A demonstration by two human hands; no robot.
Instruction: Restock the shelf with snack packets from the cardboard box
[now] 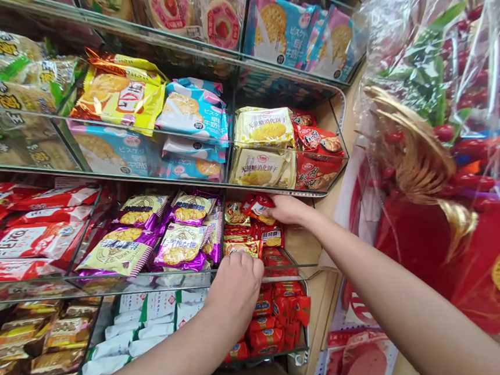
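Observation:
Small red and gold snack packets fill the right-hand compartment of the third shelf. My right hand reaches in from the right, its fingers closed on a red packet at the back of that compartment. Lower down, my left hand is over the compartment's front edge with its fingers curled at a gold and red packet. Its fingertips are hidden, so its hold on that packet is unclear. Purple and cream cookie packets lie just left of my hands.
Clear dividers and a glass shelf lip edge the compartments. Yellow biscuit packs sit on the shelf above, and red wrapped sweets below. Plastic-wrapped red decorations hang at the right, above my right forearm.

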